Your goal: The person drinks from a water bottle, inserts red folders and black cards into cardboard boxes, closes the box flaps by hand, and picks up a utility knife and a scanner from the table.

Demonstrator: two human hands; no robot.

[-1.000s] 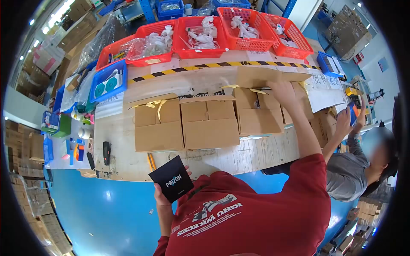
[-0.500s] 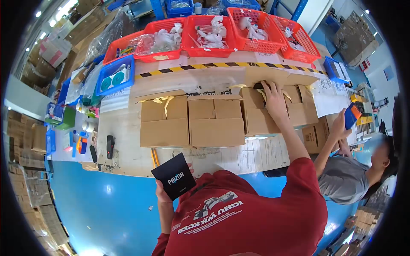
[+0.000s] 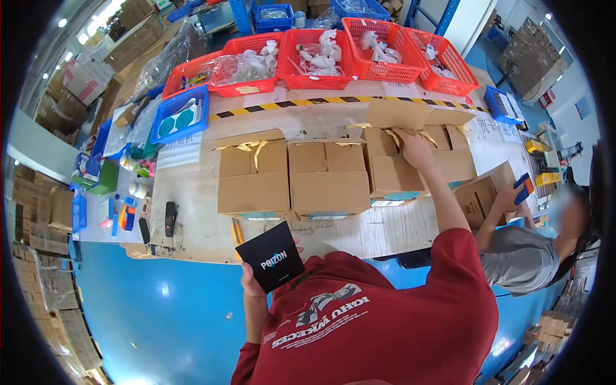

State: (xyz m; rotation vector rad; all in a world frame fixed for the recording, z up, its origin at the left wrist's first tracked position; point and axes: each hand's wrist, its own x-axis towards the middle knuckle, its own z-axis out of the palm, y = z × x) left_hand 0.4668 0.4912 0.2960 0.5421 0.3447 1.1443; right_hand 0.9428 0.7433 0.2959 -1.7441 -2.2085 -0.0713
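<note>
My left hand [image 3: 253, 282] grips a flat, square black card printed POIZON [image 3: 270, 256], in front of the table's near edge. Whether it is one card or a stack, I cannot tell. My right hand [image 3: 416, 149] reaches into the top of the third cardboard box [image 3: 393, 174] from the left, with its fingertips hidden by the flaps. To the left of that box stand two more cardboard boxes, one with yellowish tape strips [image 3: 253, 186] and one beside it [image 3: 330, 189]. A further open box [image 3: 454, 165] adjoins it on the right.
Red baskets [image 3: 316, 61] with white bagged items line the back, behind black-and-yellow tape [image 3: 301, 102]. A blue tray [image 3: 181, 115] stands left. A black handheld device [image 3: 170, 219] lies near the front edge. At right, a person in grey [image 3: 520, 260] holds a blue-orange object [image 3: 523, 189] by a box.
My right hand has dipped further into the third box, and its fingers are now less visible. My left hand keeps the black card. The co-worker's hand has lowered slightly; the view has shifted.
</note>
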